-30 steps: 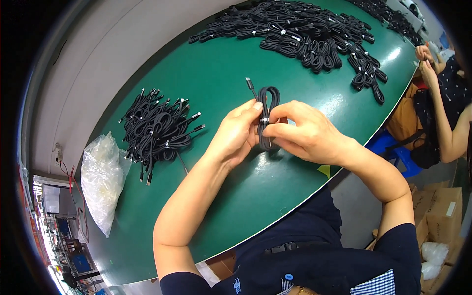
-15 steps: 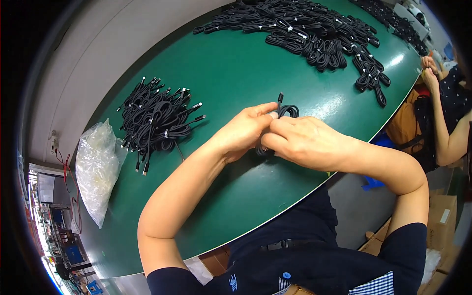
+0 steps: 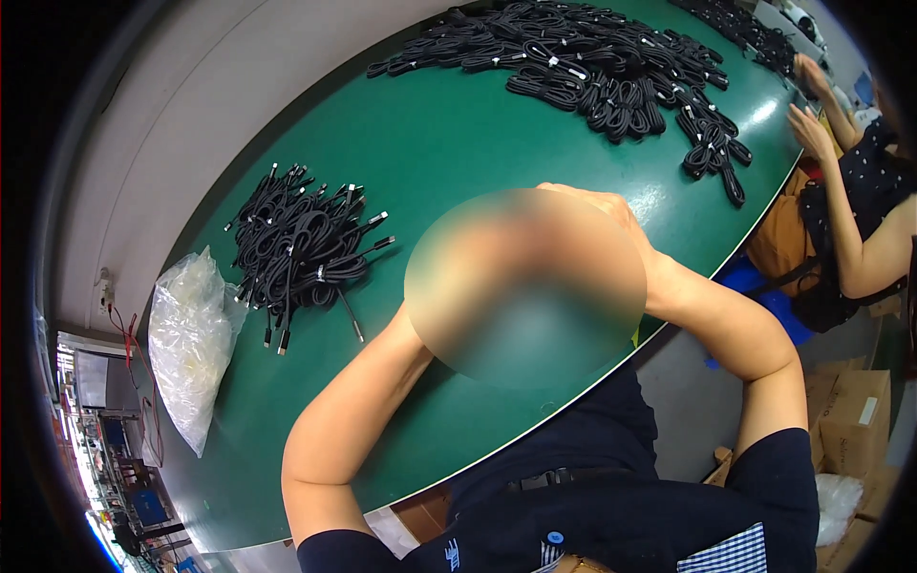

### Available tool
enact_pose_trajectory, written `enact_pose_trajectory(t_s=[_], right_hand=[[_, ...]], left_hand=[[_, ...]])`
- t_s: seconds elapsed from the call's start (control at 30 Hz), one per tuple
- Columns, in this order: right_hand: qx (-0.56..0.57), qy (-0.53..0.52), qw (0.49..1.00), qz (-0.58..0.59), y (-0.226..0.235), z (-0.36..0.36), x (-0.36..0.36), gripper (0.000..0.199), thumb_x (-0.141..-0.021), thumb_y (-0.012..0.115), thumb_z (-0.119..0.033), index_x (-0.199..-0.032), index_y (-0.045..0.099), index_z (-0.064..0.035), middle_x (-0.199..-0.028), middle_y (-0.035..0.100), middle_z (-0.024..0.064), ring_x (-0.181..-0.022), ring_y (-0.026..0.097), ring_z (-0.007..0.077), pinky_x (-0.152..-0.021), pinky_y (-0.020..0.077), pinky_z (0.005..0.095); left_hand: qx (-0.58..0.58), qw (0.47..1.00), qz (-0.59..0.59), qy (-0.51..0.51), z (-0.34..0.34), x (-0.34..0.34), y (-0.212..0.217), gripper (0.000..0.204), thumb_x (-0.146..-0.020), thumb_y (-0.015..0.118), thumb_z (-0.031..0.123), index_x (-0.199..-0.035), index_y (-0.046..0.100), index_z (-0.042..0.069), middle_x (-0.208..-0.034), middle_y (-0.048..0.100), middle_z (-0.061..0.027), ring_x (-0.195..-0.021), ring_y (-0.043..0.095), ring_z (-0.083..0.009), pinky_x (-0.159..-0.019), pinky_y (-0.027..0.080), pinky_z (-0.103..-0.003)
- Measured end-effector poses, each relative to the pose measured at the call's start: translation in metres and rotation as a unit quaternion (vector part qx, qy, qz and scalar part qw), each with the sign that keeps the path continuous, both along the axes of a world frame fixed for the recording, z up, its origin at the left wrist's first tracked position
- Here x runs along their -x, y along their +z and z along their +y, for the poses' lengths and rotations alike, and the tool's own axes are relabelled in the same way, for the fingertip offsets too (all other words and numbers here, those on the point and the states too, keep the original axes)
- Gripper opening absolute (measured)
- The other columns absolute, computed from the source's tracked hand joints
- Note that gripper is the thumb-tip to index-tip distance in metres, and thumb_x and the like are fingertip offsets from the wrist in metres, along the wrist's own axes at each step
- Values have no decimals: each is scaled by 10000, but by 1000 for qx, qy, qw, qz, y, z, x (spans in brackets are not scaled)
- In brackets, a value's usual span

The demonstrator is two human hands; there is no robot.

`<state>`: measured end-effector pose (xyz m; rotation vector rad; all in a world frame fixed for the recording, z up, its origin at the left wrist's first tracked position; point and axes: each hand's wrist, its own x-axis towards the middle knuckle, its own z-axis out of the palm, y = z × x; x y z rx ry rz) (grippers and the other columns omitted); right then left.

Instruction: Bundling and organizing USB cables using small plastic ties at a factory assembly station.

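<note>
My left hand and my right hand are close together over the middle of the green table. A round blurred patch covers the left hand and most of the right; only the back edge and wrist of the right show above and beside it. Fingers and anything between them cannot be made out. Left of my hands lies a loose pile of black cables with metal plug ends pointing outward. One cable end sticks out from the pile toward my left forearm.
A clear plastic bag lies at the table's left edge. Many coiled, tied black cables spread along the far side, with one tied bundle at the right. Beyond the right edge, a co-worker's hands are raised. Cardboard boxes stand lower right.
Half a second ago both hands gripped a coiled black cable, its plug pointing up; now blur hides it. My right hand has shifted up. The co-worker's hands have moved apart and up.
</note>
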<state>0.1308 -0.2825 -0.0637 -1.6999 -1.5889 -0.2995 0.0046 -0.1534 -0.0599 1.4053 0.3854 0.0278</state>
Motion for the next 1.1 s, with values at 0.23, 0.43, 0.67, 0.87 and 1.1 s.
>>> enact_pose_trajectory(t_s=[0.23, 0.43, 0.67, 0.87, 1.1], right_hand=[[41, -9, 995, 91, 5, 1, 8, 196, -783, 671, -51, -931, 549, -14, -651, 559, 71, -569, 565, 182, -521, 462, 302], [97, 7, 961, 260, 8, -2, 8, 189, -837, 663, -71, -987, 570, -3, -636, 541, 6, -562, 505, 65, -509, 424, 231], [124, 29, 871, 474, 9, -3, 8, 145, -854, 669, -93, -876, 541, -28, -663, 561, -22, -566, 496, 23, -499, 399, 186], [12, -6, 919, 395, 4, -3, 14, 163, -852, 668, -82, -911, 531, -15, -611, 576, 19, -545, 511, 42, -474, 394, 217], [4, 30, 900, 436, -1, -3, 20, 82, -883, 606, -40, -898, 529, -17, -687, 576, -8, -597, 509, 15, -519, 405, 188]], left_hand=[[-7, 997, -40, 64, 7, -4, -10, 361, -935, 554, 400, -1065, 571, 64, -971, 610, -24, -915, 577, -102, -848, 457, -294], [10, 993, -89, 77, 8, -5, -20, 310, -960, 522, 358, -1028, 601, 66, -928, 634, -16, -847, 587, -83, -774, 463, -261], [-88, 986, -129, 64, 9, -5, -21, 310, -955, 541, 337, -959, 629, 40, -860, 642, -22, -777, 586, -84, -714, 465, -240], [-172, 967, -135, 128, 1, -13, -12, 367, -925, 587, 337, -798, 653, 0, -705, 608, -11, -662, 505, -57, -588, 389, -221], [-100, 983, -111, 106, -4, -13, -8, 326, -947, 531, 336, -937, 594, 16, -861, 588, -28, -759, 517, -72, -676, 439, -245]])
